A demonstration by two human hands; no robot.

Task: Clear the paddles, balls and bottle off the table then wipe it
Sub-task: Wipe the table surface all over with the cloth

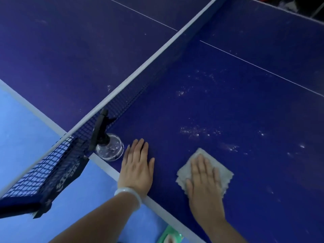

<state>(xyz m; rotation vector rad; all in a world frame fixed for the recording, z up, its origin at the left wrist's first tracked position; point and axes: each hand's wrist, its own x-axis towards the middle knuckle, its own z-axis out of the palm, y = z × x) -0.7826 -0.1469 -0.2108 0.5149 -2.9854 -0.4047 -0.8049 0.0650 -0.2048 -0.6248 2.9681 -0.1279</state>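
The clear round spray bottle point(110, 148) stands upright beside the net point(57, 160), black nozzle pointing upper right. The left hand point(137, 168) lies flat on the dark blue worktop point(245, 111); the right hand point(204, 181) presses flat on a grey folded cloth point(222, 172).

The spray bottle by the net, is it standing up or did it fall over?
Standing up. The bottle sits on its round clear base on the table, black sprayer on top, beside the net.
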